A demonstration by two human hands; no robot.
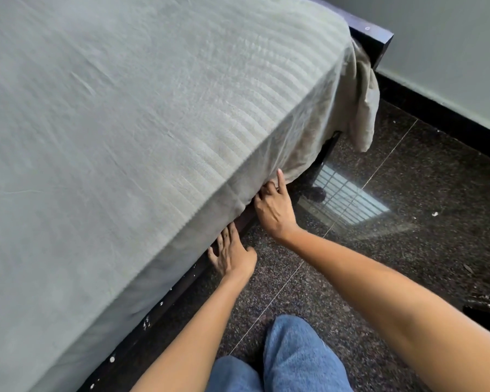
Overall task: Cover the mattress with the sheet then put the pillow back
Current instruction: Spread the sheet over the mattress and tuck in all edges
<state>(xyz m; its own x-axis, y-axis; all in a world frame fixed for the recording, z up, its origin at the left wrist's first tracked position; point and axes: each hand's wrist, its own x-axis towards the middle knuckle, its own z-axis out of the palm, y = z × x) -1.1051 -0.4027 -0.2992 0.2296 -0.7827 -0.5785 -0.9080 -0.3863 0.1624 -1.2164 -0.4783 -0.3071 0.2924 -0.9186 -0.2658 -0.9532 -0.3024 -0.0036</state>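
A grey-green sheet (142,131) is spread over the mattress and hangs down its near side. My left hand (232,257) has straight fingers, and their tips press in under the sheet's lower edge against the dark bed frame (181,284). A little further along, my right hand (275,212) curls its fingers round the sheet's hem, one finger pointing up against the cloth. At the far corner a loose end of the sheet (364,108) hangs down unevenly. No pillow is in view.
The dark headboard (375,35) stands against a pale wall at the top right. The shiny, dark speckled floor (408,222) beside the bed has small white scraps on it. My knees in blue jeans (294,355) are at the bottom edge.
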